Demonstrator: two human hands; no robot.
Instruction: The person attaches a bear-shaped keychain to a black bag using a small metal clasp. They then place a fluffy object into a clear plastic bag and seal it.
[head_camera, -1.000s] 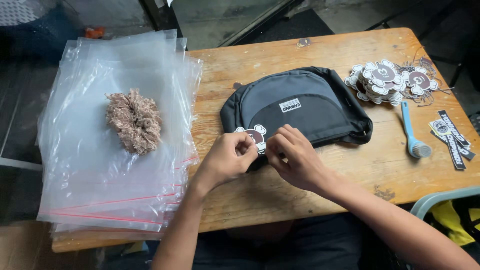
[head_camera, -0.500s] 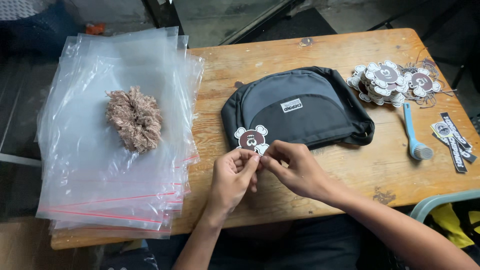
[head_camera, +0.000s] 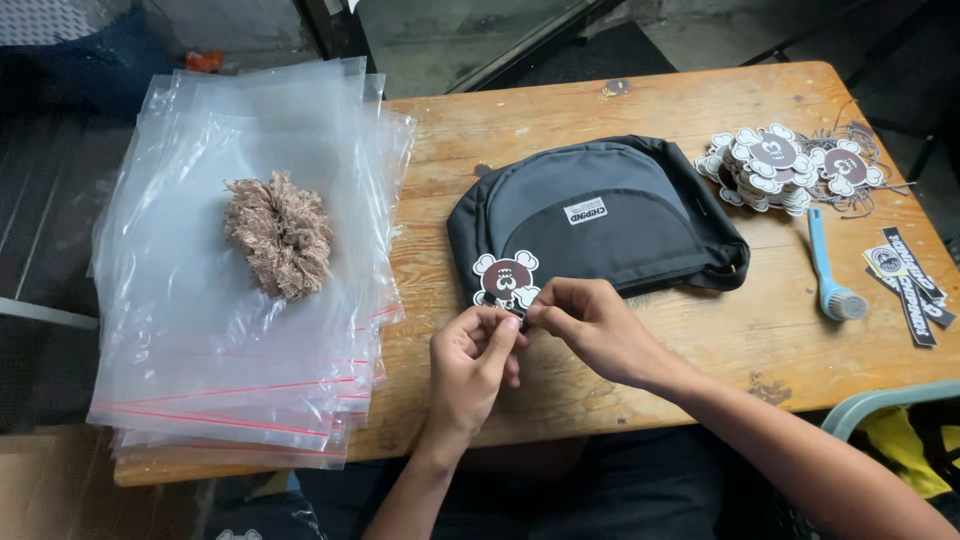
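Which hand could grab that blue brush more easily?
Probably the right hand: the blue brush lies on its side of the table, nearer than to the left hand. Both hands now pinch the tag.

Wooden table: bags, pouch, perhaps tags.

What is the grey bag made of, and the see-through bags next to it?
The grey bag looks like matte woven fabric, with stitched seams. The see-through bags look like thin glossy plastic film: they shine and show the table beneath.
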